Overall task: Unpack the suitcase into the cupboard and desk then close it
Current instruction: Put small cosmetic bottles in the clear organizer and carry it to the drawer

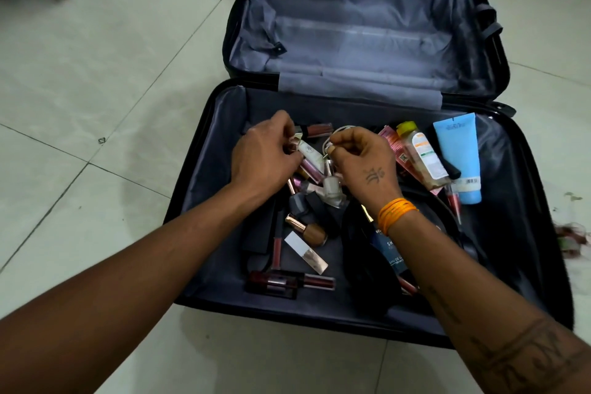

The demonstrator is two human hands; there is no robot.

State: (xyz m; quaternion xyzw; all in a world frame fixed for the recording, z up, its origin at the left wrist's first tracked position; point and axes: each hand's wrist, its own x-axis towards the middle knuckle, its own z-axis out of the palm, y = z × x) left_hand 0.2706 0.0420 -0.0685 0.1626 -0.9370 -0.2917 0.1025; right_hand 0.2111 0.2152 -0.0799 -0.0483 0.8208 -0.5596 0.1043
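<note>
Head view, the only one: a dark hard-shell suitcase (204, 189) lies open flat on a pale tiled floor (96, 80), the lid half at the far side showing only grey lining and a loose strap. The near half holds a scatter of cosmetics: a blue tube (460, 153) and a yellow-capped clear bottle (422, 157) at the right, a brown foundation bottle with copper cap (308, 230) near the middle, lip gloss tubes (287, 281) toward the near edge, and a dark pouch (364, 259) partly under the right forearm. Left hand (265, 153) reaches in with fingers curled; they seem to pinch a small capped tube (297, 139), though the grip is partly hidden. Right hand (361, 157), orange threads at the wrist, has fingertips closed on a white cable (335, 134) coiled just above the pile, close beside the left hand. Step in hand, by my reading: gathering the small items, early in the unpacking, since most contents lie in the case. Cupboard and desk are out of view. Next move likely calls for lifting the cable clear without snagging the bottles under it, then carrying a handful off; loose tubes may slip from a crowded grip.
</note>
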